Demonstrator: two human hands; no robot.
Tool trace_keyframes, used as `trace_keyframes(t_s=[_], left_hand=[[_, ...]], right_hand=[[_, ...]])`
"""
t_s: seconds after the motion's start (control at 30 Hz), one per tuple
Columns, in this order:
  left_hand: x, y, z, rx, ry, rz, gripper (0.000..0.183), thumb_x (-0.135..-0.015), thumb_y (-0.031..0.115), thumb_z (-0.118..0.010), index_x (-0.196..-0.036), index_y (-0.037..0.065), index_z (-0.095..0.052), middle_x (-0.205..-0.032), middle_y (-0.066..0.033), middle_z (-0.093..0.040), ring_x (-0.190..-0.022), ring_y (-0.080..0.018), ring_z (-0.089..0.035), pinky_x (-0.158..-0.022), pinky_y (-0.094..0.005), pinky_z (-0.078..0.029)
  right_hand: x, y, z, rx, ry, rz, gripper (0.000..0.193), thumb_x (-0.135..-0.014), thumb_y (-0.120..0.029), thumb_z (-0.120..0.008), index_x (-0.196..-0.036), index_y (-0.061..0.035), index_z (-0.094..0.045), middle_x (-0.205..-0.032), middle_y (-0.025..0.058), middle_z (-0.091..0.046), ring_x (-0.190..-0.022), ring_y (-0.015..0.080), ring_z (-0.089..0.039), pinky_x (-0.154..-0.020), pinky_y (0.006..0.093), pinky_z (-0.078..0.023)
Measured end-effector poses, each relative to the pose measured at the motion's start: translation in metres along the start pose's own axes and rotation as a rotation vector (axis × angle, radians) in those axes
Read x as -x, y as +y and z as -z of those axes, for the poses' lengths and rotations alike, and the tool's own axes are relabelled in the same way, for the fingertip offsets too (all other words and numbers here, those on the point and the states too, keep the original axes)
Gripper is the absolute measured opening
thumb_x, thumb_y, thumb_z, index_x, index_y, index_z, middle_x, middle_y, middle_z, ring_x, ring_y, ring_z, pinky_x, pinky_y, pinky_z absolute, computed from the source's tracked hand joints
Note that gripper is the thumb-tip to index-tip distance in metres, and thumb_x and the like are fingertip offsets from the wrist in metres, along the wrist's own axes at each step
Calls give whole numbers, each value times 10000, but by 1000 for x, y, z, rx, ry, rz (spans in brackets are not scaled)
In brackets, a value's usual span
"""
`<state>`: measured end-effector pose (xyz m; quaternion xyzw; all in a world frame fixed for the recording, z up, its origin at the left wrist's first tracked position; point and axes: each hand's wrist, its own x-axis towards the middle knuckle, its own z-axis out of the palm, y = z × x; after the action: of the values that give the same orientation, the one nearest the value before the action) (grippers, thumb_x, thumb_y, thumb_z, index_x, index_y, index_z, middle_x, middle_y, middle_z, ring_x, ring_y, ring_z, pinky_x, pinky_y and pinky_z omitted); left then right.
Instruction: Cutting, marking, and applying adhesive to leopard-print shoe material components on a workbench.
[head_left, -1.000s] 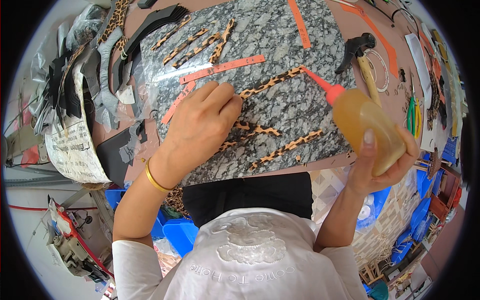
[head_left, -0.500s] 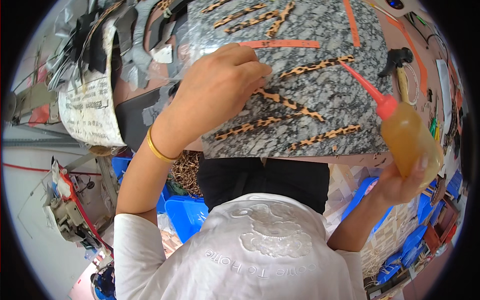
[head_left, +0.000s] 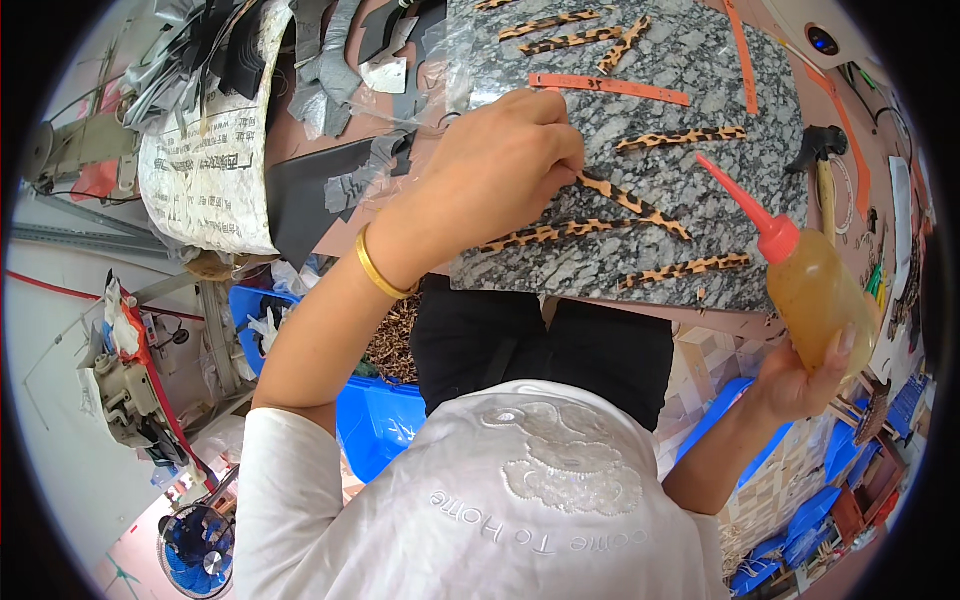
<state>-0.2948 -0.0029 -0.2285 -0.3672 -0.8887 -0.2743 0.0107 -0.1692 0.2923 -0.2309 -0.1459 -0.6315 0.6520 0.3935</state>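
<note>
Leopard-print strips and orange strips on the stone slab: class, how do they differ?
The leopard-print strips are spotted tan and black; the orange strips are plain. The left hand touches a leopard-print strip; no hand touches the orange strips. Both are narrow and lie flat on the grey slab.

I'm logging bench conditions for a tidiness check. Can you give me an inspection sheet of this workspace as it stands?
Surface: grey speckled stone slab on a brownish bench.
Job's things: leopard-print strips spread on the slab; a squeeze bottle of amber liquid with a red nozzle.
Clutter: orange strips, grey and black cut pieces, a hammer, a printed sack.
Grippers: left hand presses on a leopard-print strip; right hand holds the squeeze bottle off the slab edge.
Cables: a thin dark cable at the far right.
Surroundings: blue bins under the bench, a fan on the floor.
</note>
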Motion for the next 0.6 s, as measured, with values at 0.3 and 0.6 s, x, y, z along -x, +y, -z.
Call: trace_keyframes(t_s=[0.3, 0.6], left_hand=[[5, 16, -6, -20, -1, 223, 114, -752, 36, -706, -817, 21, -614, -787, -104, -603, -774, -288, -609, -669, -378, -481], [10, 19, -16, -6, 109, 208, 152, -732, -19, -696, -864, 27, -638, -819, -96, -601, -788, -278, -599, -663, -352, -476]], right_hand=[[8, -4, 5, -36, -4, -39, 572, -847, -267, -572, -1280, 78, -428, -1137, 188, -529, -1068, 295, -581, -949, 420, -480], [13, -7, 1, -20, -39, -22, 625, -830, -325, -603, -1270, 81, -424, -1114, 181, -530, -1030, 276, -595, -911, 389, -500]])
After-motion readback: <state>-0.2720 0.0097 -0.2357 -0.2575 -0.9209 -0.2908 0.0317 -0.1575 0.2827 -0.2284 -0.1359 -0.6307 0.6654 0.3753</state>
